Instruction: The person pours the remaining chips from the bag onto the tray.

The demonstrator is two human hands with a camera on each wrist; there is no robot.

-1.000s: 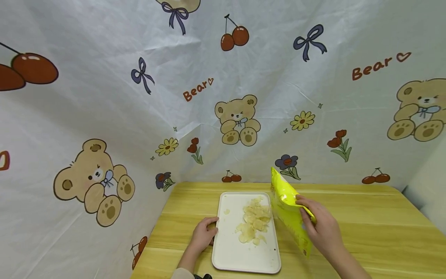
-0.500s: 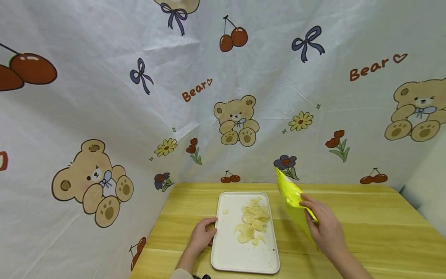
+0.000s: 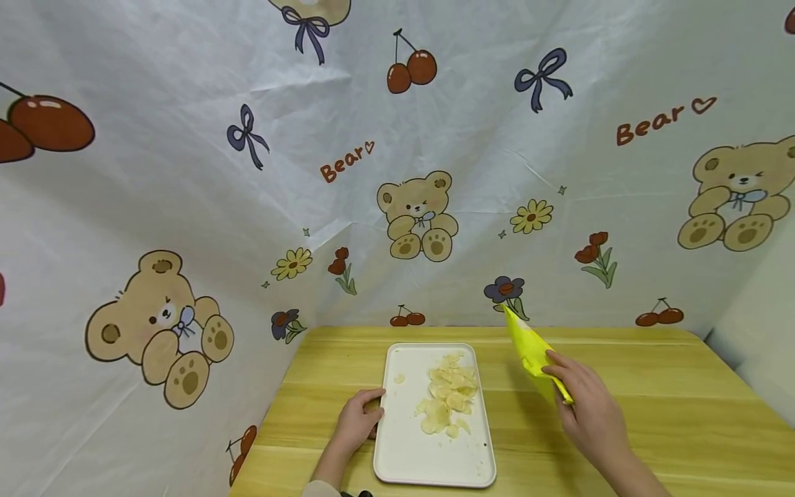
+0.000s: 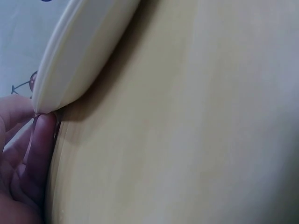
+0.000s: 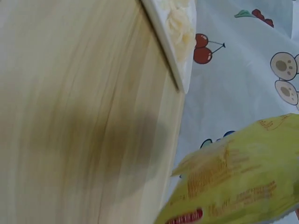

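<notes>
A white rectangular tray (image 3: 397, 452) lies on the table with pale potato chips (image 3: 450, 393) heaped along its right half. My left hand (image 3: 357, 422) grips the tray's left edge, thumb and index fingertips at the rim. The left wrist view shows those fingers (image 4: 43, 135) right at the tray's edge. To the right of the tray, my right hand (image 3: 590, 407) holds a yellow chip bag (image 3: 528, 345) by its edge, up off the table and tilted. The right wrist view catches the bag's printed side (image 5: 233, 172); its contents are hidden.
A light wooden table (image 3: 671, 414) extends to both sides of the tray. Behind it hangs a white curtain (image 3: 472, 138) printed with bears, cherries and flowers. A few crumbs dot the tray's lower right, and a small dark object (image 3: 365, 493) shows at the bottom edge.
My right hand has moved the yellow bag rightward, away from the tray, turning it so less of its side shows. The left hand stays at the tray's edge; the chips look the same.
</notes>
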